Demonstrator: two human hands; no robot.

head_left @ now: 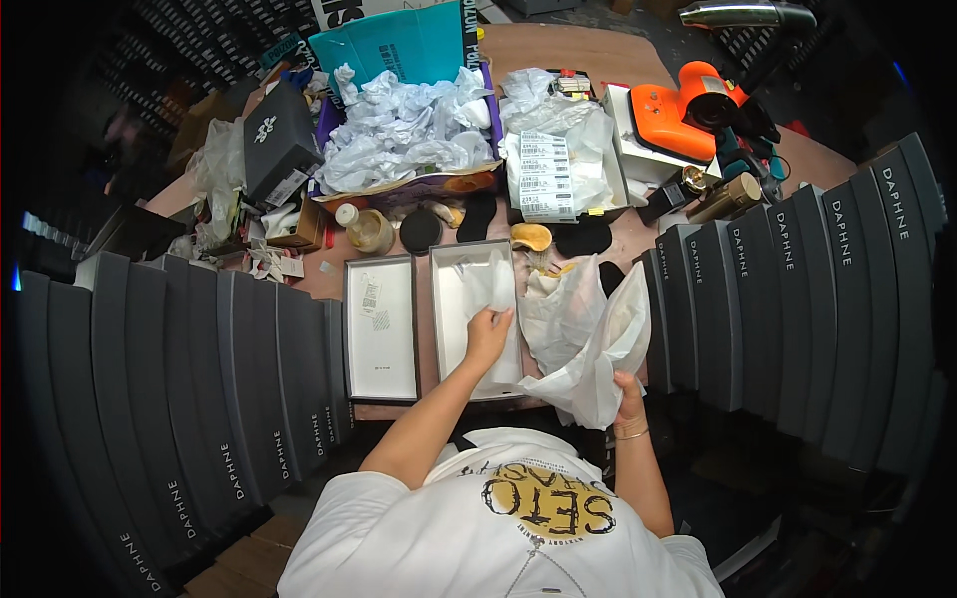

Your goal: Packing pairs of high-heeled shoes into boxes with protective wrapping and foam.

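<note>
Hand, left (488,339): mine, fingers closed on white tissue paper (488,284) lying inside the open box (449,329). Hand, right (628,401): mine, fingers closed on the near edge of a loose white sheet (588,349), bunched beside that box. Done, I judge: box opened, its other half (384,344) laid flat at left, tissue in. Outstanding: the sheet, mostly outside the box; whether it wraps anything, I cannot tell. Beyond: yellow sponge (530,237) and round black pad (421,232) crowding the far edge; capped jar (369,232); carton of crumpled paper (414,135); label sheet (541,177); orange tool (663,125). Flanks: upright grey boxes, left row (249,379) and right row (783,299), limiting my sideways reach.
</note>
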